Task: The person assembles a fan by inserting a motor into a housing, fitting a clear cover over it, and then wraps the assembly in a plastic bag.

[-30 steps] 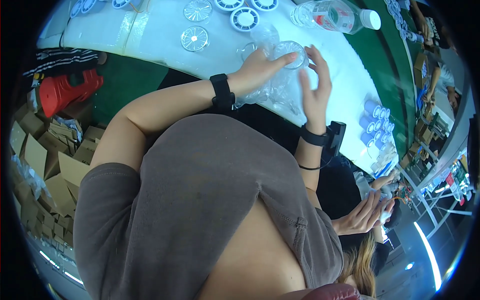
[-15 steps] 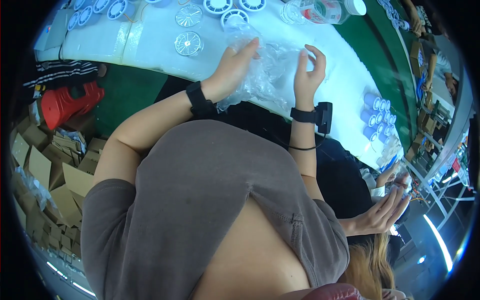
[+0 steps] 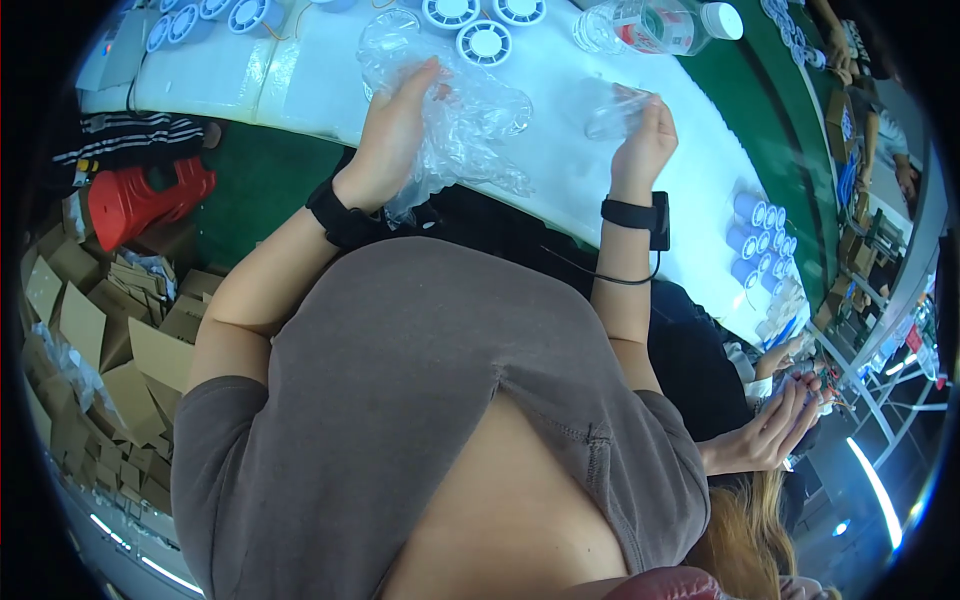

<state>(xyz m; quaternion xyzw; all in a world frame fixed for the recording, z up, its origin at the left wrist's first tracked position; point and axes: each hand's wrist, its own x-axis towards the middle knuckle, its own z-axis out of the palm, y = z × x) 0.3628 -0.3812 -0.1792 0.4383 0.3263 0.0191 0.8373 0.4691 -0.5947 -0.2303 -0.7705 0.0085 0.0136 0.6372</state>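
My left hand (image 3: 392,135) grips a crumpled bunch of clear plastic bags (image 3: 468,130) over the near edge of the white table. To the right, a single thin clear plastic bag (image 3: 608,112) hangs from my right hand (image 3: 645,152), pinched between thumb and fingers and apart from the bunch. Just beyond the bunch stand several round blue-and-white slotted units (image 3: 485,43). The bunch covers the spot where clear discs lay, so I cannot make them out clearly.
A clear bottle with a white cap (image 3: 655,27) lies at the far right of the white table (image 3: 690,140). More blue-and-white units (image 3: 762,240) stand at the right. A co-worker's hand (image 3: 770,430) is at lower right. A red stool (image 3: 150,200) and cardboard boxes (image 3: 130,340) are at left.
My left hand has moved left with the bunch of bags, over the clear discs. My right hand, previously without a visible bag, has shifted slightly right and now pinches a single bag.
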